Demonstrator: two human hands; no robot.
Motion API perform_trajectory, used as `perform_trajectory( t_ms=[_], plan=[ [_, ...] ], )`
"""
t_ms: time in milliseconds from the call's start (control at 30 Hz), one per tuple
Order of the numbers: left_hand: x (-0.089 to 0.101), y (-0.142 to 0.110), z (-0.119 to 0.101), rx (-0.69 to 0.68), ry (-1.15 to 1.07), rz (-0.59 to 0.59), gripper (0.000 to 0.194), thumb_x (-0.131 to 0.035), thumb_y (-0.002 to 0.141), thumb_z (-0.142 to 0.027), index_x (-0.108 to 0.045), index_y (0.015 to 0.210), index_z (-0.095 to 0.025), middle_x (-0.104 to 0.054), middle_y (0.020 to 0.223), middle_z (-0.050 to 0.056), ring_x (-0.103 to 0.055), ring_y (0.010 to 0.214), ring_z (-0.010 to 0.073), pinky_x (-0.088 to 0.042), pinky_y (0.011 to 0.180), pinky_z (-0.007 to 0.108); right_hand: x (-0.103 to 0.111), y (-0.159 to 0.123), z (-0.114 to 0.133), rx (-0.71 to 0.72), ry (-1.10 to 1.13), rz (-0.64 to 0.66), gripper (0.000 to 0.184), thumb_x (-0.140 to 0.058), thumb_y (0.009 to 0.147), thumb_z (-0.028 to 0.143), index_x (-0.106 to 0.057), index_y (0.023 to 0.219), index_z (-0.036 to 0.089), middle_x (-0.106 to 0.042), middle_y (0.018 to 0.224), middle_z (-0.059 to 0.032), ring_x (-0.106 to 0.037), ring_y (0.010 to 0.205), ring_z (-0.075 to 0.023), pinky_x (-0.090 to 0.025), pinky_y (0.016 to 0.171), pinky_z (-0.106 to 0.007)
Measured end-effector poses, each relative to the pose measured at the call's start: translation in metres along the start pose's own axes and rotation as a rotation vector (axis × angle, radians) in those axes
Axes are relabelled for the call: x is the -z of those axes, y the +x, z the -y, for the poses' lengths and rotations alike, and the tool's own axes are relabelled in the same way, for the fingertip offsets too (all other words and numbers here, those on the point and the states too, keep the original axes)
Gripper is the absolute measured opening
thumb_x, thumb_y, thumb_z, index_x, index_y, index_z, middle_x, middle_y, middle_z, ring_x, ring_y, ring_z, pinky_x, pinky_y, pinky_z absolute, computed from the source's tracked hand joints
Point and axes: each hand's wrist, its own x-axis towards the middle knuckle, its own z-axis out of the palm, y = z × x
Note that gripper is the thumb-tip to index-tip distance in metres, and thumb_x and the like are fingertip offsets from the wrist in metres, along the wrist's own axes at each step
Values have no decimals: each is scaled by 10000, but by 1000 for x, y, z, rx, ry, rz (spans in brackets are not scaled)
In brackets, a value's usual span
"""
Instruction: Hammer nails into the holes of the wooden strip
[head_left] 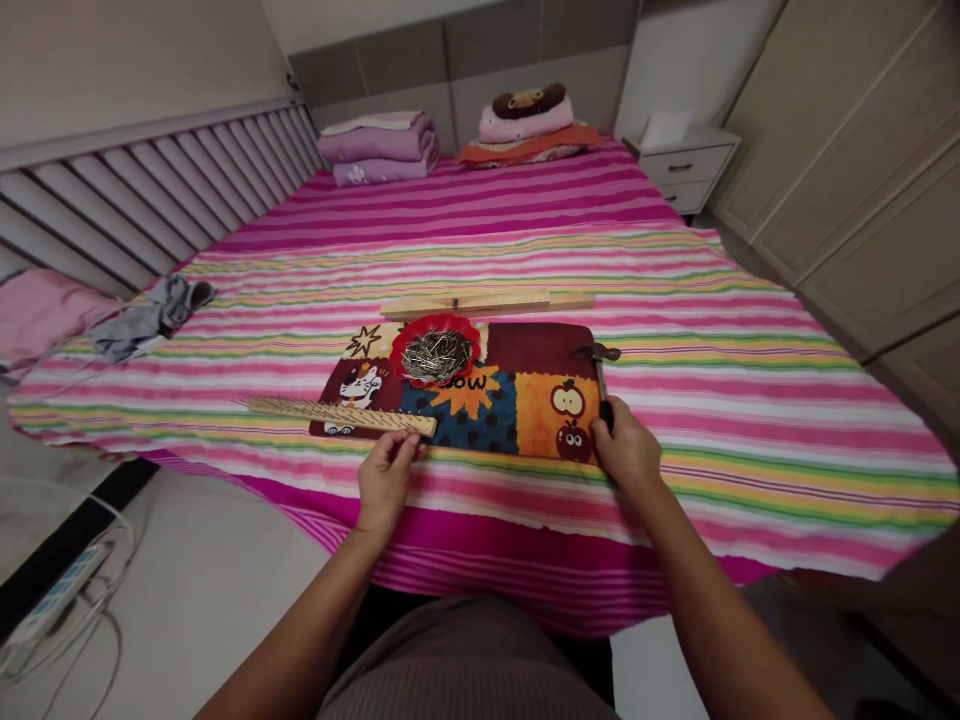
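My right hand (630, 445) is wrapped round the dark grip of a hammer (602, 385), whose metal head points away from me over the mat's right edge. At the right end of a wooden strip (409, 422) my left hand (384, 478) is closed, thumb and fingertips pinched against its near edge. Many thin nails stick up from the strip in rows, densest toward its left end. Whether a loose nail is also between those fingers is too small to see. A red scalloped bowl (395, 350) full of loose nails sits on the colourful patterned mat (491, 420).
More wooden strips (487, 301) lie behind the mat on the striped bedspread (750, 400). Folded bedding (382, 148) and a stacked pile (525, 125) are by the headboard. Grey cloth (154, 318) lies at left. A power strip (60, 590) with cables is on the floor.
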Motion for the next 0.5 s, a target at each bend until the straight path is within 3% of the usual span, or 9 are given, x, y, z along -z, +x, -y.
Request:
perform_trajectory(
  t_ms=[100,200,500],
  plan=[
    [1,2,3,92,-167,-57,380,-736,591,-477,-596,777,-176,-660,763,-4,-659,713,141,-520,752,303,-1,0,-1,15,9,-25,443,-427,891,346,-512,1302,203,-693,1004,-84,-588,766,-199,-302,562,-262],
    [-2,3,4,66,-194,-73,344,-734,614,-439,-607,789,-171,-668,790,1,-658,740,135,-516,782,302,-2,0,-2,17,10,-25,450,-426,885,350,-510,1303,207,-692,994,-80,-584,750,-198,-291,550,-259],
    [-15,11,23,-130,87,-142,259,-641,732,-434,-671,829,-196,-658,866,21,-611,840,143,-473,823,281,-2,0,-3,21,4,-25,449,-426,884,356,-512,1301,210,-688,1007,-81,-577,742,-202,-296,554,-260]
  ],
)
